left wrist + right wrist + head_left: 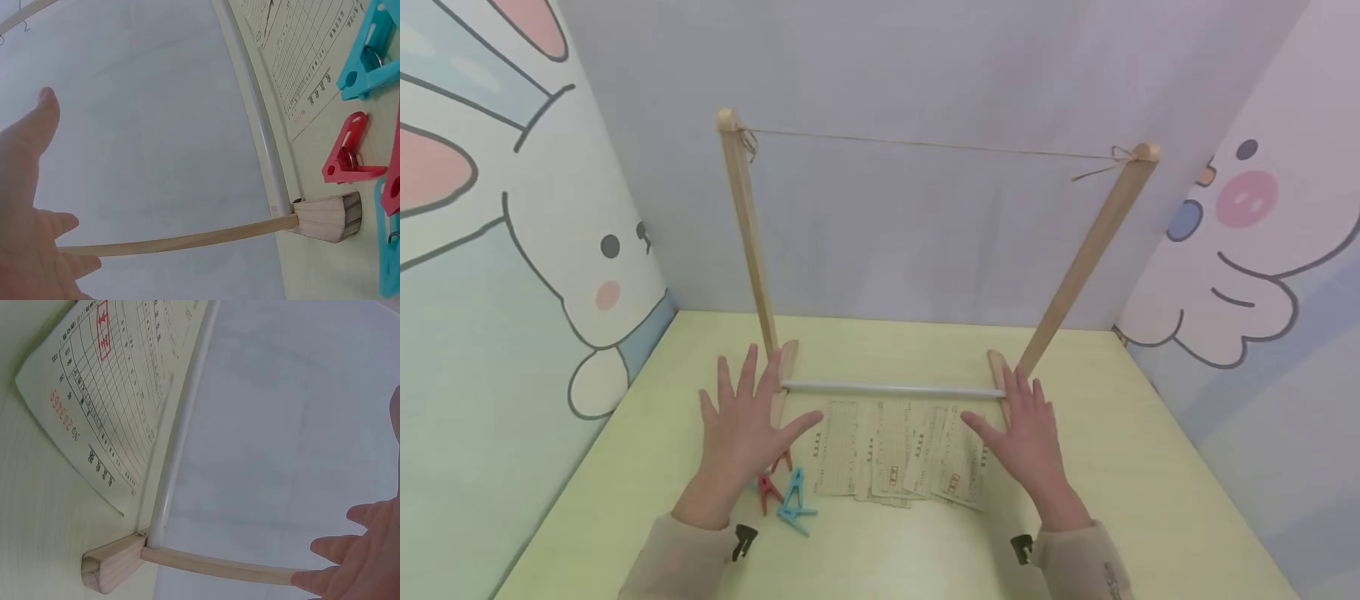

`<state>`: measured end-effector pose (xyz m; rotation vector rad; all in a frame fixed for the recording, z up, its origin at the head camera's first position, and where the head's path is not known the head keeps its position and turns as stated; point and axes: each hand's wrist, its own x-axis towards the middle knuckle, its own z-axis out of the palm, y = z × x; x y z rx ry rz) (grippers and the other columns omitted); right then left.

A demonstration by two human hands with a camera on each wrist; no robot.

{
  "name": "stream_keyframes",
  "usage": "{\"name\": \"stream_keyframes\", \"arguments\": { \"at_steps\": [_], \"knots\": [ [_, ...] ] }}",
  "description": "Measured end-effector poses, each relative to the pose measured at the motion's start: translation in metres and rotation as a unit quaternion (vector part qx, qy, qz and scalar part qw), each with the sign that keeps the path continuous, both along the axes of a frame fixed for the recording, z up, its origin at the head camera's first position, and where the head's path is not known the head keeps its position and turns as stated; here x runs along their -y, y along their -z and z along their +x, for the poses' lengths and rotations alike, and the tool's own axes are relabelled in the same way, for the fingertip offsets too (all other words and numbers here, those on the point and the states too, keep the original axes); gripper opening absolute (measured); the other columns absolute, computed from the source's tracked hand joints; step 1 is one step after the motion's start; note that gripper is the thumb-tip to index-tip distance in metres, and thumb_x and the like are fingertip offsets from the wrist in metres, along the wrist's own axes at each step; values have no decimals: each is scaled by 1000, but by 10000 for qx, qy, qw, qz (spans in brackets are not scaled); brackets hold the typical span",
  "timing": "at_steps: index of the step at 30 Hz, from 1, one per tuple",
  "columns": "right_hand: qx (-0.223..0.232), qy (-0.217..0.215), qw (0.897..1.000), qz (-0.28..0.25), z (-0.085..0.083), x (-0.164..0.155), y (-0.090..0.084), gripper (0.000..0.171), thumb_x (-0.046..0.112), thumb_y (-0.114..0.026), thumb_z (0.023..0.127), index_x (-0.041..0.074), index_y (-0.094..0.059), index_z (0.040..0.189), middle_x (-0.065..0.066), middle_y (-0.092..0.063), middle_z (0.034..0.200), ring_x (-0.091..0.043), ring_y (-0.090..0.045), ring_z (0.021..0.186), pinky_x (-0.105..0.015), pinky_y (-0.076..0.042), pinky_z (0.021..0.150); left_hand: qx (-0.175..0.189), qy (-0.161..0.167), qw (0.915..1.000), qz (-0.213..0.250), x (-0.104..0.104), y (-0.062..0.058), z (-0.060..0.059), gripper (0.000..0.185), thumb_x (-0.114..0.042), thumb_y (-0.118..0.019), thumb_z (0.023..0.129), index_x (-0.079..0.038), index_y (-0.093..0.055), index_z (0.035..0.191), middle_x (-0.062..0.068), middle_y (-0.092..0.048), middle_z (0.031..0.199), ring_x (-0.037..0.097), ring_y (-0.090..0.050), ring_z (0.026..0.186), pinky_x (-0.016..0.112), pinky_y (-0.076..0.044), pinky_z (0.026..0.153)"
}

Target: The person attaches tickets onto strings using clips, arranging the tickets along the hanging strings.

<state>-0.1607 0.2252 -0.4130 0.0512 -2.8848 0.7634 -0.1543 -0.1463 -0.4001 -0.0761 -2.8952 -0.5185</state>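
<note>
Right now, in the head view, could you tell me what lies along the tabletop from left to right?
Left hand → red clip → blue clip → paper slips → right hand.

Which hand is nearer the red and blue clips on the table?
Left. The left hand hovers open just above and beside the clips; the right hand is across the paper slips, well away.

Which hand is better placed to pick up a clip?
Left, probably. The left hand hovers open right beside the red clip and blue clip; the right hand is across the paper slips.
</note>
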Motion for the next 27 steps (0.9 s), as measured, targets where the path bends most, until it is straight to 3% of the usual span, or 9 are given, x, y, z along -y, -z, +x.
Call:
{"name": "stream_keyframes", "arguments": {
  "at_steps": [7, 14, 20, 23, 27],
  "knots": [
    [505, 315, 9916, -1146, 5, -1, 2, 97, 60, -58, 92, 16, -5, 160, -18, -9, 166, -43, -6, 152, -67, -12, 118, 73, -98, 9992, 369, -1, 5, 1, 106, -77, -60, 79, -19, -21, 158, 16, -20, 163, 51, -16, 146, 76, -21, 107],
    [461, 372, 9792, -1939, 6, -1, 18, 92, 56, -58, 94, 14, -10, 160, -21, -22, 162, -43, -24, 148, -62, -20, 118, 158, -113, 9997, 113, -1, 23, 3, 99, -78, -58, 80, -13, -37, 152, 15, -42, 154, 49, -45, 130, 70, -42, 92],
    [380, 399, 9739, -2202, 7, -2, 36, 85, 49, -58, 97, 12, -14, 160, -22, -35, 157, -42, -40, 139, -60, -30, 114, 285, 34, 9996, 69, -5, 34, 5, 94, -74, -59, 83, -10, -40, 150, 17, -49, 148, 48, -52, 122, 66, -47, 86],
    [426, 457, 9741, -2173, 11, -2, 42, 85, 49, -57, 98, 10, -14, 159, -22, -34, 157, -43, -40, 140, -61, -30, 113, 457, 35, 9989, 115, -7, 37, 7, 91, -70, -61, 85, -10, -40, 150, 18, -50, 147, 46, -52, 123, 63, -48, 87],
    [539, 572, 9730, -2168, 15, -3, 47, 86, 55, -54, 97, 7, -17, 158, -22, -27, 160, -44, -28, 146, -61, -24, 116, 637, 3, 9977, 209, -10, 41, 9, 90, -69, -61, 84, -10, -42, 149, 16, -54, 143, 42, -54, 120, 60, -49, 86]
  ]
}}
